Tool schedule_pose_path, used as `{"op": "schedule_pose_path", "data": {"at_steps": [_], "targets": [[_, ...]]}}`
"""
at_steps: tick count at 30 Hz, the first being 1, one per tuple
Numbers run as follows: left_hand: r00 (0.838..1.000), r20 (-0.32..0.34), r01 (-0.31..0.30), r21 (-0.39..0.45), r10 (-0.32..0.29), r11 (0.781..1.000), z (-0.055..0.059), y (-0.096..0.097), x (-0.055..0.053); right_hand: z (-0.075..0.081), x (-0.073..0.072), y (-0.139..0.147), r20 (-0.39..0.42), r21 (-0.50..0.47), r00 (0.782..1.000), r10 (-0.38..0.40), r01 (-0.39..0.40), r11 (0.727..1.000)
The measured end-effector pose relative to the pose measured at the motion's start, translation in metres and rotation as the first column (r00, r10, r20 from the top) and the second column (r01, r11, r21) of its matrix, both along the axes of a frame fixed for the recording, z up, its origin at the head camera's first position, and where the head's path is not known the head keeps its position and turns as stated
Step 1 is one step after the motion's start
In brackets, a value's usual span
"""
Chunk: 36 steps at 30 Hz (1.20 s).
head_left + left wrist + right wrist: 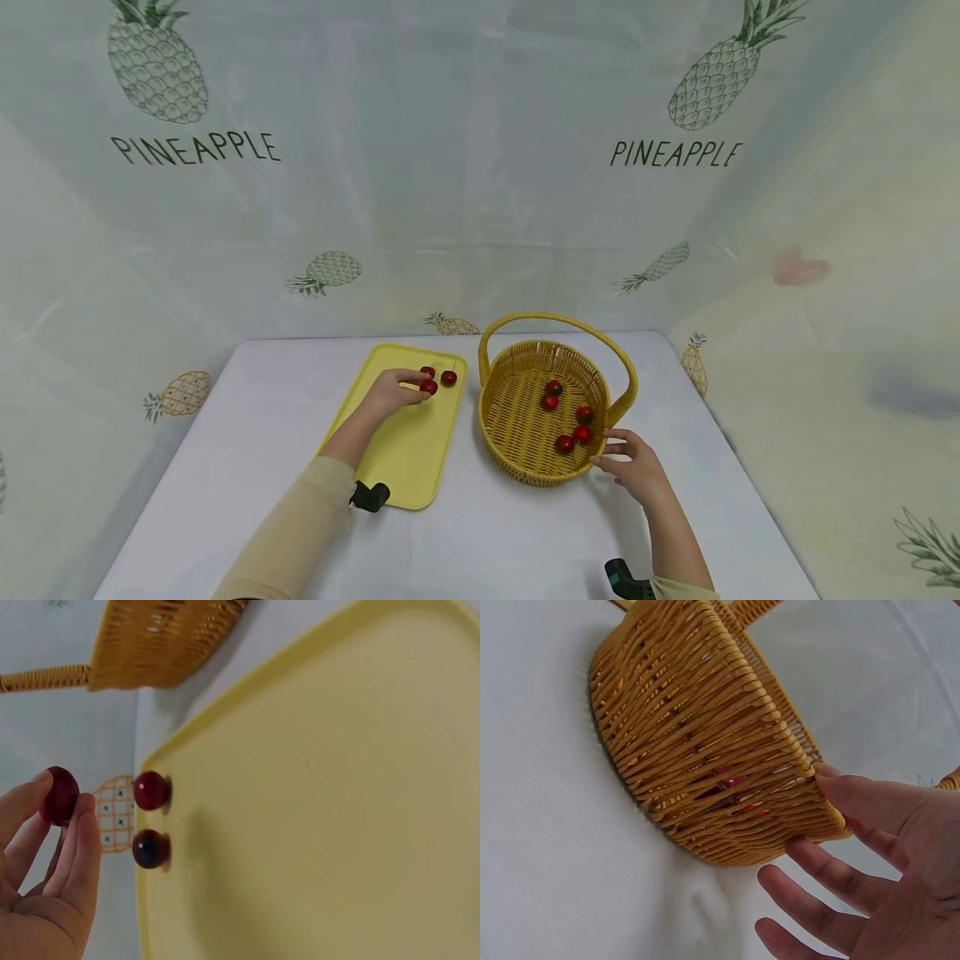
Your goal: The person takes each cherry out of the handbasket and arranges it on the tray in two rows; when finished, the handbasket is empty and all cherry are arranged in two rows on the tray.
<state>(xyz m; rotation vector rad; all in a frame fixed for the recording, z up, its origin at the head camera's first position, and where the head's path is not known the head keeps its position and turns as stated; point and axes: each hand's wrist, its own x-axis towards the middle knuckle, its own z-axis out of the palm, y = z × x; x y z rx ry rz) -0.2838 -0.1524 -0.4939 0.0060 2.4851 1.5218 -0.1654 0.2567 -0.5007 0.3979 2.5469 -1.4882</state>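
Note:
In the head view my left hand (388, 395) is over the far part of a yellow tray (401, 467), pinching a dark red cherry (60, 796) between thumb and fingers. Two more cherries (152, 790) lie near the tray's far edge. At the right stands a round woven basket (517, 433) with a tall handle (551, 317). Several red cherries (565, 444) lie inside it, mostly on its right side. My right hand (637, 471) holds the basket's right rim, with thumb and index finger at the edge and the other fingers spread near the outer wall.
Tray and basket stand side by side on a white-covered table (247, 433), a narrow gap between them. Behind the table hangs a pale curtain (420, 183) printed with pineapples. The basket's handle arches above its bowl.

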Motion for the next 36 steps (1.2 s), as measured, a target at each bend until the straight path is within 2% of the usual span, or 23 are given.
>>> {"op": "schedule_pose_path", "data": {"at_steps": [9,15,19,23,31,36], "targets": [[0.998,-0.059,0.013,-0.030,-0.014,0.999,-0.008,-0.017,-0.025,0.003,-0.002,0.001,-0.001,-0.001,1.000,0.002,-0.002,1.000],[0.997,-0.072,-0.034,-0.009,0.033,0.999,-0.018,-0.024,-0.039,0.003,-0.002,0.002,0.002,-0.002,1.000,-0.005,0.005,1.000],[0.996,-0.070,-0.062,-0.001,0.062,0.998,-0.023,-0.026,-0.045,0.001,-0.001,0.003,0.008,-0.002,1.000,-0.013,0.013,1.000],[0.994,-0.070,-0.088,-0.044,0.084,0.995,-0.026,-0.029,-0.050,0.000,-0.001,0.002,0.009,0.002,1.000,-0.019,0.019,1.000],[0.991,-0.129,-0.055,-0.125,0.039,0.991,-0.035,-0.038,-0.059,0.002,-0.001,-0.002,0.000,0.000,1.000,-0.022,0.022,1.000],[0.991,-0.129,-0.045,-0.149,0.025,0.988,-0.038,-0.041,-0.061,0.001,-0.001,-0.004,0.000,0.002,1.000,-0.020,0.020,1.000]]}}
